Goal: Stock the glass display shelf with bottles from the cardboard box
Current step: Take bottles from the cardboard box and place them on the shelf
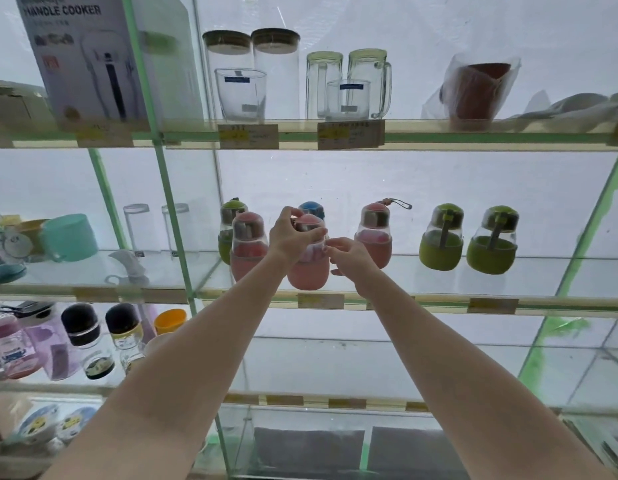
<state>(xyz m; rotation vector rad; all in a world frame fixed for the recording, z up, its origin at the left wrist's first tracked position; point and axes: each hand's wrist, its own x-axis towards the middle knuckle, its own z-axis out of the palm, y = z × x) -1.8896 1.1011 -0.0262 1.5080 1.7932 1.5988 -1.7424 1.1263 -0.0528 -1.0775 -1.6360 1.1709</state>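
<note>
Left hand [289, 233] grip curled round pink bottle [306, 261] on glass shelf [439, 278], right hand [347, 252] fingertips pinching its side

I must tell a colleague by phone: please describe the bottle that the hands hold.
On the middle glass shelf, the pink bottle stands at the front edge. Unlike its pink neighbours, the left hand grips its cap.

Both bare forearms rise from the lower corners toward the frame's centre. The left hand [289, 237] curls downward, fingers [314, 232] and thumb bent in a grip. Just right, the right hand [349, 255] pinches with curled fingertips.
</note>
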